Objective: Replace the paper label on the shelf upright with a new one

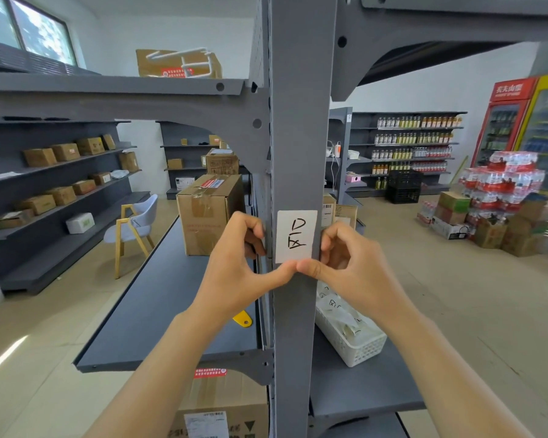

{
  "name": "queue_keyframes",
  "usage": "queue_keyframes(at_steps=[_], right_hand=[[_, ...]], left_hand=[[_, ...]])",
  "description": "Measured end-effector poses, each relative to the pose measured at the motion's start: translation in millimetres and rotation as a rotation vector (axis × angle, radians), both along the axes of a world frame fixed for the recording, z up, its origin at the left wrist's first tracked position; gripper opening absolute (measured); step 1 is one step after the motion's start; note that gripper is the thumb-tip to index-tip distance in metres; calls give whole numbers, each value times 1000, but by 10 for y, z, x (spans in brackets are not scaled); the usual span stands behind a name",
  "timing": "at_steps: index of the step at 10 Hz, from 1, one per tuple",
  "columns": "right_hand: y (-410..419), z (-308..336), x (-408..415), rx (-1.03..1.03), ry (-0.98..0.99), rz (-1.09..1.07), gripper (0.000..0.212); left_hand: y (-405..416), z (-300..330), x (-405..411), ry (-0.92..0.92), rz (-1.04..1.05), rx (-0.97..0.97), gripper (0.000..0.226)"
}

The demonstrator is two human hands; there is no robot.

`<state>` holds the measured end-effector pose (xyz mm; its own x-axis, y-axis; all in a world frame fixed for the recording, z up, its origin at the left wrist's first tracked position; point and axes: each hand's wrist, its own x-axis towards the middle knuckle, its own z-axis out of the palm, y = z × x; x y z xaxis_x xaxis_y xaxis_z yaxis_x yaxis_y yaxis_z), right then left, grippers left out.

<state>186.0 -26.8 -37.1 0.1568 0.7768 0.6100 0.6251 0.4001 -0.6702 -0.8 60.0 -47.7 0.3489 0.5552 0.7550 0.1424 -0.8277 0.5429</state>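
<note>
So the white paper label [295,236] with black marker writing sits flat on the front of the grey shelf upright [301,137], right between my two hands. My left hand [238,263] and right hand [350,263] are both curled, not gripping anything, with the two thumb tips meeting and pressing on the label's bottom edge. My other fingers are tucked against either side of the upright, just beside the label.
</note>
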Motion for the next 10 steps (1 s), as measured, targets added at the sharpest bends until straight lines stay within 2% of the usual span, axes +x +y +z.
queue_keyframes(at_steps=[1, 2, 4, 6, 8, 9, 10], right_hand=[[-30, 151, -34, 97, 41, 16, 29], [-26, 401, -58, 176, 8, -26, 29], [-9, 456, -23, 108, -23, -83, 34], [-62, 74, -23, -28, 35, -60, 39], [-97, -4, 2, -21, -39, -88, 36], [-192, 89, -98, -5, -12, -95, 25], [-543, 470, -48, 182, 237, -41, 15]], left_hand=[[-41, 167, 4, -98, -65, -109, 41], [-76, 416, 25, -139, -35, -102, 35], [-75, 357, 12, -132, -16, -130, 36], [-73, 44, -49, -81, -12, -138, 33], [-97, -148, -10, -100, 60, -105, 26], [-138, -164, -53, -41, 123, -80, 28], [-186, -46, -108, -191, 67, -243, 21]])
